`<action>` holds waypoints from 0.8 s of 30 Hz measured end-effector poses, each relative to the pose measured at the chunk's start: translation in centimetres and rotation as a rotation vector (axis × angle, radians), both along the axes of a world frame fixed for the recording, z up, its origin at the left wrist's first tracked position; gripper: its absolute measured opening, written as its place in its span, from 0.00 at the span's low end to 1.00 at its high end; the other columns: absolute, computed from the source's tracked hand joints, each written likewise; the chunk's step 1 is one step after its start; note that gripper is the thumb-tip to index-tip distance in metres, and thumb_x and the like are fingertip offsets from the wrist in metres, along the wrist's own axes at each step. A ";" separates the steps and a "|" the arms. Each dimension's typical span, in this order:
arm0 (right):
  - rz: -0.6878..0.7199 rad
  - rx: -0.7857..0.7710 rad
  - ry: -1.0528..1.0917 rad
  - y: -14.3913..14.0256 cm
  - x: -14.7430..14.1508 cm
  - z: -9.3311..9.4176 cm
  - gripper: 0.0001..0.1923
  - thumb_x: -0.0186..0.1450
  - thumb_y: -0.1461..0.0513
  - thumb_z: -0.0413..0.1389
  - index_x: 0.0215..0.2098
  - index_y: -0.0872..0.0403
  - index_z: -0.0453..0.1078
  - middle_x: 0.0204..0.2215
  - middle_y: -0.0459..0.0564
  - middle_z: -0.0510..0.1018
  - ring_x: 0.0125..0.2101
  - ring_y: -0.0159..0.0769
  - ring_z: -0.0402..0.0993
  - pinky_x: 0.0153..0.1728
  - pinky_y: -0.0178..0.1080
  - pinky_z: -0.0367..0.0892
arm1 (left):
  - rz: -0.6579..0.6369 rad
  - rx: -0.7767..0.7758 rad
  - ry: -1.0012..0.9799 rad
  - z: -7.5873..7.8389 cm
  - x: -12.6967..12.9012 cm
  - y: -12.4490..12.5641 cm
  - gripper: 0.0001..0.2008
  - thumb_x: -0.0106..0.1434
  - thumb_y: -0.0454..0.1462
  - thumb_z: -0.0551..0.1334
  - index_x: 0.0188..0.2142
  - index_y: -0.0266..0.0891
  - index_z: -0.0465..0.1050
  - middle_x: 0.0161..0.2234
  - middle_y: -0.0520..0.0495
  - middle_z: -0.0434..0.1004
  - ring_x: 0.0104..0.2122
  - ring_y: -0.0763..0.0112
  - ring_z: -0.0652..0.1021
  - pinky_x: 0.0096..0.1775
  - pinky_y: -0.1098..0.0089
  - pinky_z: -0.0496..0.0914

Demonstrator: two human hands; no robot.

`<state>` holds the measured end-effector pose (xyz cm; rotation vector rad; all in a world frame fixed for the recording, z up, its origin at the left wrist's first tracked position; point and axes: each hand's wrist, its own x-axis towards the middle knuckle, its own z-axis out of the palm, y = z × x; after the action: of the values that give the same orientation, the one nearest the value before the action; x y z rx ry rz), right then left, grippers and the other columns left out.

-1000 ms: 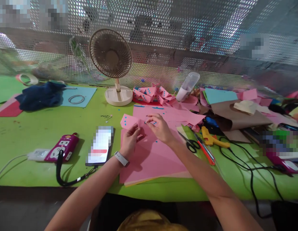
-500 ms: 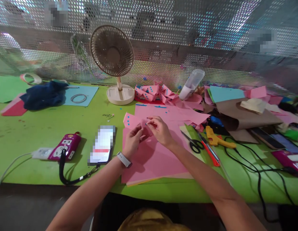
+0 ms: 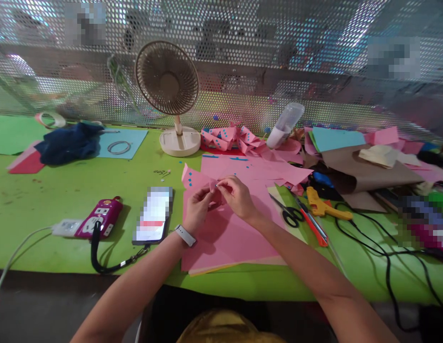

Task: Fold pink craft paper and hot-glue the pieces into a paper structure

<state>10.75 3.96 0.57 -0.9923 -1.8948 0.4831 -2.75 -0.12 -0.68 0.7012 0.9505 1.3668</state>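
My left hand (image 3: 199, 206) pinches a folded piece of pink paper (image 3: 195, 178) with blue dots on its far left end. My right hand (image 3: 236, 195) is closed, thumb and forefinger pressed together at the paper's right part; a tiny dark or blue bit shows at the fingertips, too small to name. Both hands are just above large pink paper sheets (image 3: 236, 238), with a yellowish sheet showing under their edge. Scissors (image 3: 292, 215) with black handles and a red utility knife (image 3: 315, 226) lie right of my right hand. A phone (image 3: 153, 214) lies left of my left hand.
A fan (image 3: 179, 140) stands at the back, beside dotted pink paper pieces (image 3: 230, 138) and a tilted clear bottle (image 3: 286, 125). A yellow glue gun (image 3: 325, 205) with black cords lies right. A magenta power strip (image 3: 102, 216) is left. Blue cloth (image 3: 69, 143) lies far left.
My right fingertips have moved slightly down and left, closer to my left fingers on the pink paper. The dotted end of the paper has tilted a little. The view has shifted slightly.
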 end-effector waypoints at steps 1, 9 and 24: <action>0.000 0.014 -0.005 -0.1 0.0 0.0 0.05 0.67 0.63 0.53 0.34 0.51 0.70 0.37 0.51 0.76 0.42 0.37 0.73 0.47 0.42 0.69 | 0.006 0.005 0.003 0.0 0.0 0.0 0.20 0.48 0.46 0.73 0.37 0.37 0.77 0.35 0.48 0.78 0.32 0.71 0.77 0.39 0.66 0.75; -0.020 0.061 -0.008 -0.8 -0.3 0.0 0.05 0.68 0.63 0.52 0.36 0.51 0.69 0.37 0.52 0.77 0.41 0.38 0.73 0.46 0.42 0.69 | 0.025 0.007 0.034 0.5 0.1 0.0 0.20 0.47 0.48 0.73 0.33 0.37 0.76 0.30 0.50 0.76 0.28 0.73 0.76 0.34 0.68 0.74; -0.021 0.092 -0.028 -0.8 -0.3 -0.4 0.05 0.69 0.62 0.51 0.37 0.51 0.68 0.37 0.52 0.76 0.41 0.38 0.74 0.45 0.41 0.71 | 0.014 0.006 0.029 0.3 0.1 0.0 0.18 0.48 0.47 0.73 0.30 0.36 0.76 0.27 0.52 0.71 0.25 0.77 0.72 0.31 0.70 0.74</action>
<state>10.46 3.21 0.19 -0.9619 -1.9122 0.3685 -2.69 -0.09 -0.36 0.7223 0.9762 1.3755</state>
